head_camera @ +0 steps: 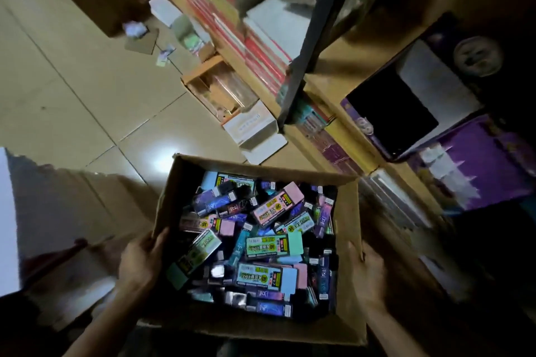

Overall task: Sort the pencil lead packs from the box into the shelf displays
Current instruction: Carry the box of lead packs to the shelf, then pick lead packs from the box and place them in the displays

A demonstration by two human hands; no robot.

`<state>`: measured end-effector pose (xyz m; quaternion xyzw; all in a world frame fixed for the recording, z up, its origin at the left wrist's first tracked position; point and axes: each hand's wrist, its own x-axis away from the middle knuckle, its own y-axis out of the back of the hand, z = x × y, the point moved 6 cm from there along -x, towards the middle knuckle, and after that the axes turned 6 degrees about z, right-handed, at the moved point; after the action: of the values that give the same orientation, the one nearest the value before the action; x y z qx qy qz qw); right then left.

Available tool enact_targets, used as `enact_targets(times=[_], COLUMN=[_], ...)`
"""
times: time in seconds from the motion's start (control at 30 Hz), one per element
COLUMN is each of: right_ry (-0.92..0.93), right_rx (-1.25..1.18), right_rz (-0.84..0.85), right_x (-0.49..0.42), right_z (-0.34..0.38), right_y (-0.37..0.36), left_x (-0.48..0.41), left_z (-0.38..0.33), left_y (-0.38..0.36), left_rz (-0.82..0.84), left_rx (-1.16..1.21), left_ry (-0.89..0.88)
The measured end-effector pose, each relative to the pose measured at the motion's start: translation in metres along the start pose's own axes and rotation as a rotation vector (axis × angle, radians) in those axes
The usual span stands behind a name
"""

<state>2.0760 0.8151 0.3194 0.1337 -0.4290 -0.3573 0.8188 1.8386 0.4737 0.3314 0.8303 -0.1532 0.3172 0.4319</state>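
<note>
An open cardboard box (pixel 203 174) sits low in the middle of the view, filled with several loose pencil lead packs (pixel 269 246) in pink, green, blue and purple. My left hand (pixel 139 261) grips the box's left wall, thumb over the rim. My right hand (pixel 369 272) holds the right wall from outside, fingers curled round its edge. To the right stands the shelf (pixel 327 66) with a purple display box (pixel 478 165) and a dark display tray (pixel 394 113) on it.
The tiled floor (pixel 72 90) at left carries a small open carton (pixel 223 95), a white open box (pixel 255 127), crumpled paper (pixel 135 28) and flattened cardboard (pixel 72 211). Red stacked packs (pixel 232 17) line the shelf's lower row. A dark upright post (pixel 313 38) crosses the shelf.
</note>
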Motion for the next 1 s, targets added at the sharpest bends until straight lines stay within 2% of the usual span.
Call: enact_targets(times=[0.2,0.5,0.6,0.77,0.87,1.0], right_ry=[0.065,0.153,0.121,0.086,0.092,0.122], right_rx=[0.023,0.052,0.103,0.052,0.101,0.171], right_rz=[0.029,-0.173,-0.245,-0.226,-0.177,-0.070], right_x=[-0.108,-0.218,-0.239,-0.260,-0.265,-0.270], right_z=[-0.070,-0.147,-0.163,-0.180,-0.188,-0.190], right_y=[-0.064,-0.129,-0.147,-0.167,-0.177,-0.183], left_x=[-0.089,-0.204,-0.227,-0.242,-0.249,-0.246], left_z=[0.062,0.129,0.135,0.141,0.153,0.187], left_y=[-0.113,-0.245,-0.265,-0.276,-0.281,-0.291], left_rz=[-0.013,-0.108,-0.126,-0.112,-0.064,0.004], left_rx=[0.207,0.260,0.184,0.158,0.138,0.157], left_ry=[0.041,0.065,0.018,-0.097,-0.158,-0.118])
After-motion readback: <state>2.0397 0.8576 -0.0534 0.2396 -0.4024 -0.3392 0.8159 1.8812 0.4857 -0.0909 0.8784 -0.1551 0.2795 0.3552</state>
